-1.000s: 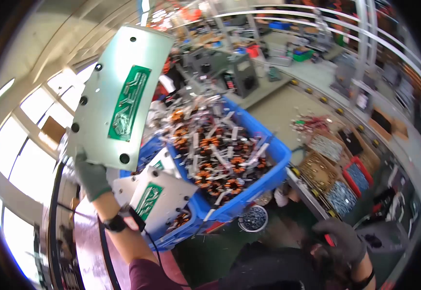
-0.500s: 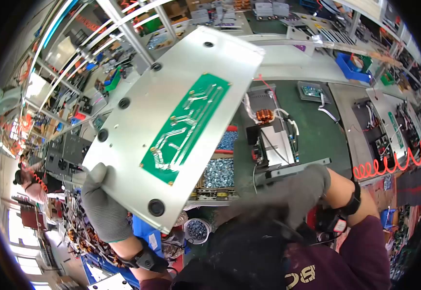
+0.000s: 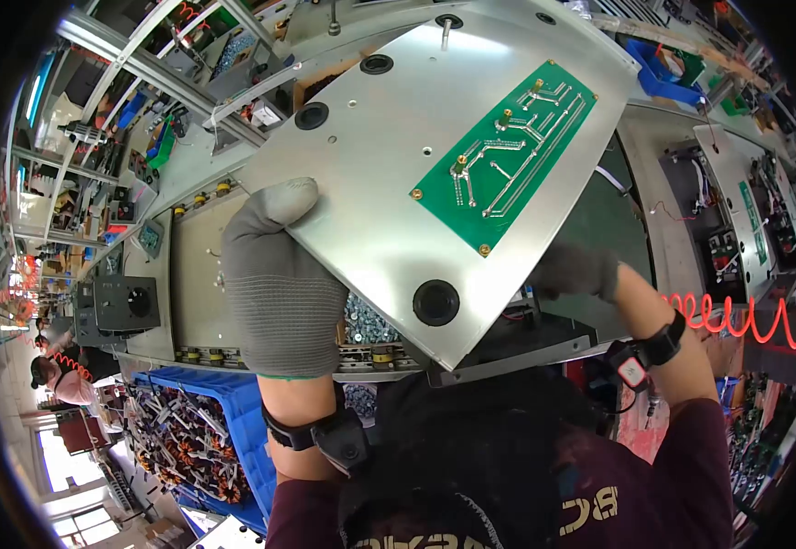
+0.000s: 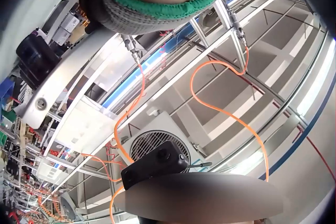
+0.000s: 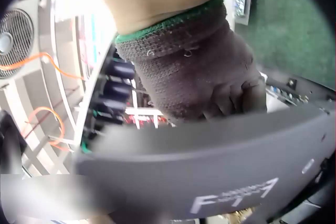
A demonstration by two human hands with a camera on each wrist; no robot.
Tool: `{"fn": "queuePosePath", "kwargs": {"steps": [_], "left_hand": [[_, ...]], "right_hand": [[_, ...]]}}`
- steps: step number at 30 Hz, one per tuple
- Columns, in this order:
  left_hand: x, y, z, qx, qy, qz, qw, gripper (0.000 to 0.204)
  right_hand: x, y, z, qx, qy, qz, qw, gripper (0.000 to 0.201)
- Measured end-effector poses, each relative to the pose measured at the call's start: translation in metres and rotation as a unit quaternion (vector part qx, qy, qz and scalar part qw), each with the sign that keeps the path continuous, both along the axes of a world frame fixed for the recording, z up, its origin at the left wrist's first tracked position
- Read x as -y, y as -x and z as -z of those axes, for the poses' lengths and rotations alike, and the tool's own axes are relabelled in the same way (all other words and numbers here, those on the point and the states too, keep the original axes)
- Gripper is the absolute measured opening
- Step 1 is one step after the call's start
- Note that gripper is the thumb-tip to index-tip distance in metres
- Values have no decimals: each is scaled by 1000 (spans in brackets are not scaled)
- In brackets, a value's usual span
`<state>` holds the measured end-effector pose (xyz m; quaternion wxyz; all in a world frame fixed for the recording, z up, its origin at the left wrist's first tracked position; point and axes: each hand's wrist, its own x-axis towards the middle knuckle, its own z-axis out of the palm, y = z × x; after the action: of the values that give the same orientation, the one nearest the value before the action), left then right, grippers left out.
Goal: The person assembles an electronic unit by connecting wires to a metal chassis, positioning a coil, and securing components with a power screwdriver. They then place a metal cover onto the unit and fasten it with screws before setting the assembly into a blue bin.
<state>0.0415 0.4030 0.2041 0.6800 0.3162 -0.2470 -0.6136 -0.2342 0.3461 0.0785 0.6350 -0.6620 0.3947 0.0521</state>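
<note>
My gloved left hand (image 3: 279, 274) grips a silvery metal plate (image 3: 361, 192) by its near left edge, thumb on top. The plate is tilted over the bench, with a green circuit board (image 3: 508, 169) and black rubber grommets on its face. Dark blue cylindrical capacitors (image 5: 116, 88) show close to the plate's edge in the right wrist view. My gloved right hand (image 3: 576, 272) is partly hidden by the plate in the head view. In the right wrist view its fingers bend down behind a dark grey case panel (image 5: 210, 166) with white lettering; I cannot tell what they hold.
A blue crate (image 3: 256, 439) full of copper coils stands at the lower left. Small screws (image 3: 366, 320) lie under the plate's near edge. A red coiled hose (image 3: 755, 320) and another opened unit (image 3: 735, 206) are at the right. A grey box (image 3: 125, 304) sits on the left.
The view has swung from the coil crates to the bench. My left hand has carried the plate over the case, leaving the crate behind. My right hand has moved to the case, partly behind the plate.
</note>
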Motion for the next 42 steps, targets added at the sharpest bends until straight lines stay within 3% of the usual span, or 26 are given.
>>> {"fn": "queuePosePath", "kwargs": {"steps": [3,4,5,8,12,14,16,17,20,21,22,24,25,26,27,28,29,31,34,36,37,38,39,40,41,42], "left_hand": [[11,0,-3,44,2,-31,999,45],[14,-2,-6,66,6,-50,997,45],[16,-9,-7,71,8,-51,996,45],[27,-35,-9,69,16,-56,996,46],[40,-43,-12,82,38,-125,988,46],[45,-45,-13,71,40,-132,988,45],[51,-50,-10,78,45,-163,983,43],[52,-51,-9,77,50,-163,982,43],[46,-53,-2,-16,39,-138,990,43],[42,-56,4,263,21,-200,944,41],[44,-50,12,509,11,-235,828,40],[39,-30,8,538,12,-213,815,31],[43,-38,17,426,46,-183,885,26],[46,-41,23,311,71,-152,936,22],[46,-30,28,301,75,-137,941,22],[44,-23,31,380,53,-171,908,20],[42,-18,32,457,31,-207,864,19],[38,3,34,434,54,-190,879,19],[18,12,39,436,49,-156,885,18],[-8,3,53,682,150,-210,684,45],[-14,-9,50,357,179,-73,914,58],[-14,-19,44,-38,180,78,980,71],[-15,-16,32,-74,180,202,960,84],[-18,-21,22,-38,108,257,960,81],[-20,-32,36,100,83,159,979,82],[-19,-31,37,243,56,54,967,84]], "right_hand": [[-8,-32,95,102,124,-103,982,33],[-9,-42,99,125,196,-117,966,33],[-7,-45,97,130,198,-117,964,33],[6,-42,41,10,-69,-35,997,36],[-6,-34,4,80,-191,-30,978,34],[-6,-33,-12,68,-195,-74,976,31],[-7,-30,-19,173,-91,-119,973,31],[-4,-21,-35,262,-119,-73,955,27],[-3,-13,-46,352,-129,-87,923,26],[-5,-11,-46,346,-127,-80,926,26],[-7,-7,-43,303,-109,-131,938,29],[-12,-4,-30,238,-94,-211,943,34],[-18,0,-20,225,6,-204,953,34],[-16,-8,-31,161,10,-183,970,41],[-10,-10,-48,170,37,-78,982,51],[2,-15,-28,337,-16,57,940,57],[20,-26,-28,356,-162,181,902,57],[29,-45,-45,557,-300,295,716,44],[41,-60,-34,562,-200,390,702,48],[43,-48,-36,558,-179,376,718,45],[42,-40,-39,582,-195,334,715,47],[46,-31,-42,604,-202,294,713,49],[51,-26,-39,616,-205,273,710,55],[52,-20,-39,608,-199,284,714,55],[53,-16,-39,597,-188,274,730,57],[55,-18,-40,591,-178,258,743,60]]}}
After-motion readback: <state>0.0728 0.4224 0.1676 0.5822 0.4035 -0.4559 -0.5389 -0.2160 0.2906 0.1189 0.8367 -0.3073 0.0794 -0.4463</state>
